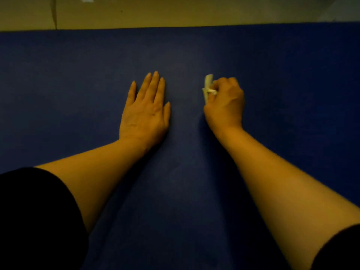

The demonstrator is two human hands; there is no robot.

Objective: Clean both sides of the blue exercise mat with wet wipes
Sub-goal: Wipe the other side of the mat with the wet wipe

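The floor (pale, with one dark seam at the far left) carries the mat, which lies flat and fills most of the view. On the mat rest the left hand, palm down, and the right hand, fisted around a wipe.

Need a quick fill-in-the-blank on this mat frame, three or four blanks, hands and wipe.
1. The wet wipe is bunched in the ____ hand.
2. The left hand lies ____ on the blue mat, fingers extended.
3. The right hand is closed into a ____ around the wipe.
4. Beyond the mat's far edge lies the ____.

Missing words: right; flat; fist; floor
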